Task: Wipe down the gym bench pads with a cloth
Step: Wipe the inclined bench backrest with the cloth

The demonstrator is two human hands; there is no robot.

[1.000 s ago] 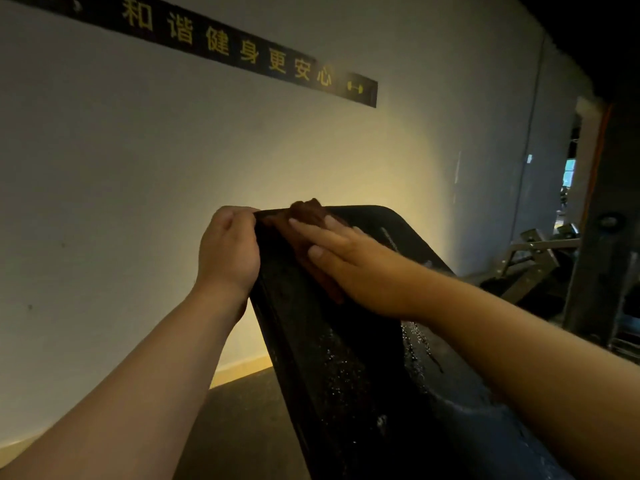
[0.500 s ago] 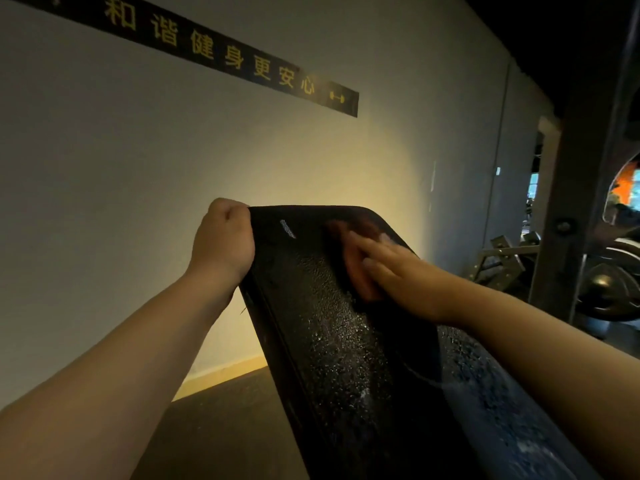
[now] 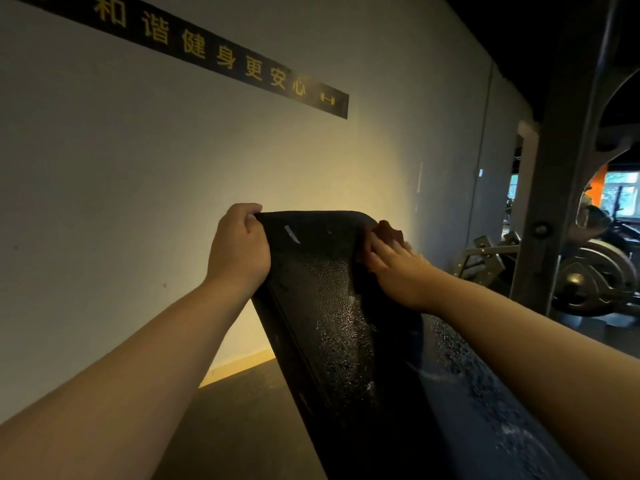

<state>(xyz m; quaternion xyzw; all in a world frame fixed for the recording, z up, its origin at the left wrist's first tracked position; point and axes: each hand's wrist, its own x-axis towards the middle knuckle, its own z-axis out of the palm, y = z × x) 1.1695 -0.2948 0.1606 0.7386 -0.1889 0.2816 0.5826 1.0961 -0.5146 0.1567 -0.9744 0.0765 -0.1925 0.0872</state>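
In the head view, the black bench pad (image 3: 329, 306) stood steeply inclined, running from the bottom of the frame up to its rounded top end. Its textured surface glistened with wet droplets. The left hand (image 3: 239, 247) gripped the pad's top left corner, its fingers curled together over the edge and the thumb tucked at the top. The right hand (image 3: 398, 271) lay at the pad's upper right edge, with fingers straight and close together, pressing a reddish-brown cloth (image 3: 389, 233) flat against the pad. A bunched part of the cloth stuck out above the fingertips, just past the pad's top right corner. Behind the pad was a pale wall (image 3: 138, 202), and high above the pad's top end ran a black banner (image 3: 221, 57) with yellow characters. Well to the right of the pad stood a dark metal upright (image 3: 554, 202) and a weight plate (image 3: 595, 278).
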